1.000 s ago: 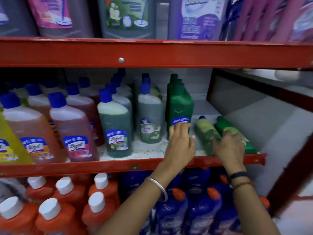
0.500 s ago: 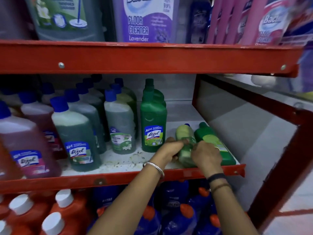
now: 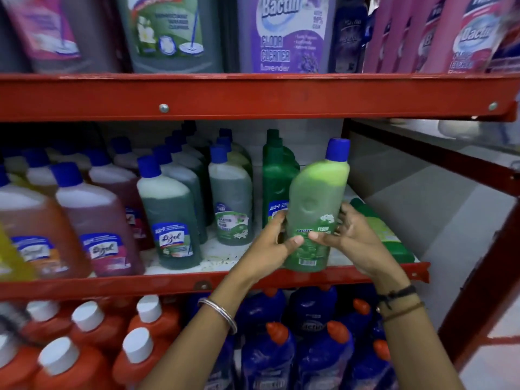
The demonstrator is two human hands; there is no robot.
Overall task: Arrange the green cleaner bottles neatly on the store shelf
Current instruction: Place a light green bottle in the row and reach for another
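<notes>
A green bottle [image 3: 315, 209] is gripped upright by the left hand [image 3: 274, 243] and right hand [image 3: 353, 239] near the shelf's [image 3: 365, 274] front right edge; another bottle [image 3: 380, 229] lies beside it.

Red metal shelf [image 3: 213, 284] with a white, speckled board. Standing on it in rows from left to right: orange and pink bottles [image 3: 104, 232], blue-capped dark green bottles [image 3: 171, 220], then solid green bottles [image 3: 277, 190] further back. Lying flat near the right end, one green bottle [image 3: 385, 235].
</notes>
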